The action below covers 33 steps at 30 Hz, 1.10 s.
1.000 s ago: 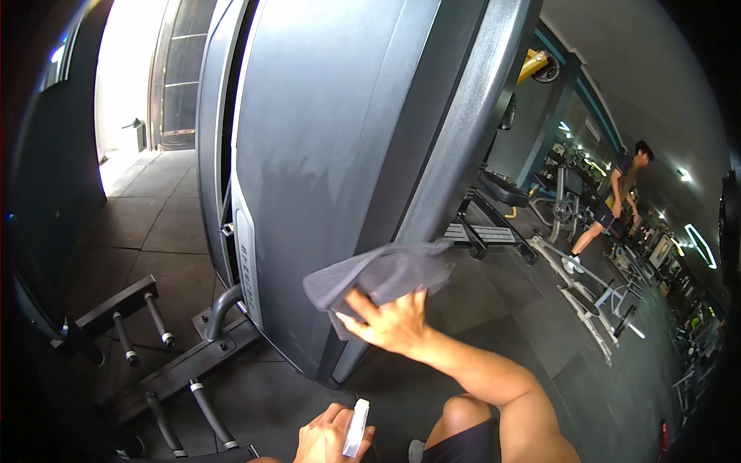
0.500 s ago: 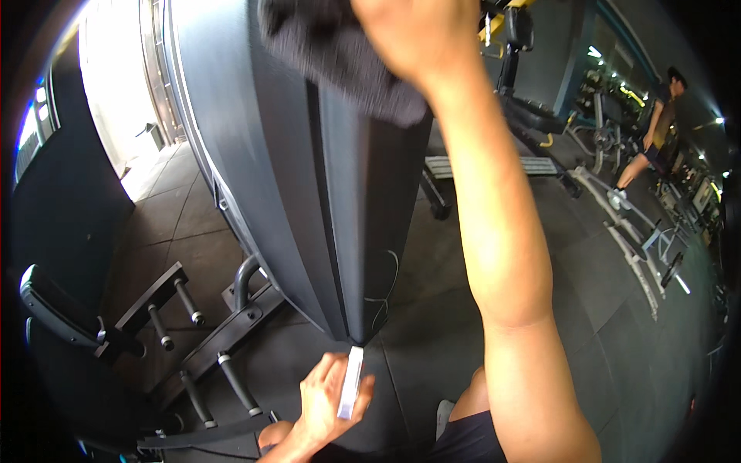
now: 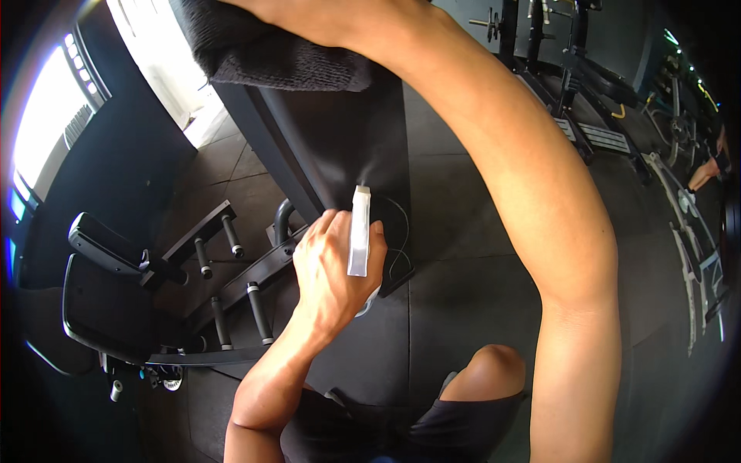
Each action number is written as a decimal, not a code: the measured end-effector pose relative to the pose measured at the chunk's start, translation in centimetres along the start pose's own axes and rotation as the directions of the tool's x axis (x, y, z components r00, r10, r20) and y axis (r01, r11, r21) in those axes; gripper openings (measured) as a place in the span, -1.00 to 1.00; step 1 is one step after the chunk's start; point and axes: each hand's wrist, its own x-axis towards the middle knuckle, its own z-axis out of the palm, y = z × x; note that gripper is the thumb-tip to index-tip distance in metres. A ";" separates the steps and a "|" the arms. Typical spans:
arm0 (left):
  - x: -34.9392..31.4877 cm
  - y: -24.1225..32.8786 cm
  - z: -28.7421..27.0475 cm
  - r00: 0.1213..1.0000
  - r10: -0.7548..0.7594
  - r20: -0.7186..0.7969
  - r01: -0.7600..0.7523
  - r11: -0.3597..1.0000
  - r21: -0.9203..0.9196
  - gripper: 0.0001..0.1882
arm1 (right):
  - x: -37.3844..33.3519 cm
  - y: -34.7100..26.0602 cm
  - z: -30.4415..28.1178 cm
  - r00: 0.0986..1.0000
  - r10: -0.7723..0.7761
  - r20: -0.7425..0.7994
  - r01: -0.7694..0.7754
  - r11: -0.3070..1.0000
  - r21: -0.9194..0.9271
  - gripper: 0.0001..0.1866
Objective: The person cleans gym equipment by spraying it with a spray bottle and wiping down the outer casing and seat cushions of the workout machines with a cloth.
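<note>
My left hand (image 3: 332,262) is wrapped round a spray bottle whose white trigger head (image 3: 360,231) points away from me. A bit of its clear body shows below the hand. In front of the nozzle stands a tall black panel of a gym machine (image 3: 340,131), with a pale hazy patch on it near the tip. My right hand (image 3: 316,17) reaches across the top of the panel and presses a dark grey towel (image 3: 289,65) against it. The upper edge of the picture cuts off its fingers.
Left stands a frame with black pads (image 3: 108,243) and several short handles (image 3: 261,312). A thin cord (image 3: 405,220) loops beside the panel's lower right edge. Black gym machines (image 3: 571,85) stand far right, and another person's leg (image 3: 702,176) shows at the right rim.
My left hand has raised the spray bottle from below the panel's lower end to before its face. The right hand and towel have moved left. The view has shifted.
</note>
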 end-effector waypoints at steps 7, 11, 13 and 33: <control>-3.8 -2.4 3.6 0.999 -0.002 0.043 0.003 0.999 -0.041 -0.74 | -0.6 0.1 1.3 0.999 0.026 -0.046 -0.026 1.000 -0.003 -0.01; -6.5 -4.4 3.5 0.991 -0.016 0.136 0.019 0.999 -0.027 -0.87 | -1.5 -0.4 1.7 0.977 0.032 -0.212 -0.044 0.998 -0.052 -0.04; -8.0 -5.3 2.5 0.976 -0.066 0.208 0.073 0.997 -0.025 -0.90 | -3.8 -0.9 1.4 0.968 0.087 -0.235 -0.092 0.996 -0.010 -0.07; -11.2 -8.1 -5.3 0.922 -0.350 0.168 0.367 0.926 -0.088 -0.84 | -23.1 -9.2 -2.1 0.824 0.544 0.159 -0.556 0.830 0.041 -0.21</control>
